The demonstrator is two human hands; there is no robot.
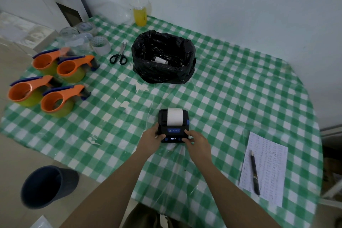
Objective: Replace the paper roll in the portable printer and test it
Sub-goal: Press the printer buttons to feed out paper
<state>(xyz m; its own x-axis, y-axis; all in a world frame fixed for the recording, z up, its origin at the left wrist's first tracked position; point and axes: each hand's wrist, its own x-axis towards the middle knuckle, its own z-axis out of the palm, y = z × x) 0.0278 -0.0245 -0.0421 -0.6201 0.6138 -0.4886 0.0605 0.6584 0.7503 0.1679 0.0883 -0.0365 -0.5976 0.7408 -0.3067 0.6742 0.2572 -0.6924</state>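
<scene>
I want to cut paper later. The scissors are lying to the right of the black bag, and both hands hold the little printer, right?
Not quite. The head view shows the scissors lying left of the black bag. Both the left hand and right hand do hold the printer.

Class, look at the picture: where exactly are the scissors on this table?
The scissors lie flat at the far left-centre of the table, between the white tape roll and the black-bagged bin, handles towards the person.

checked table [231, 87]: printer [173, 126], bin bag [163, 57], scissors [119, 54]
</scene>
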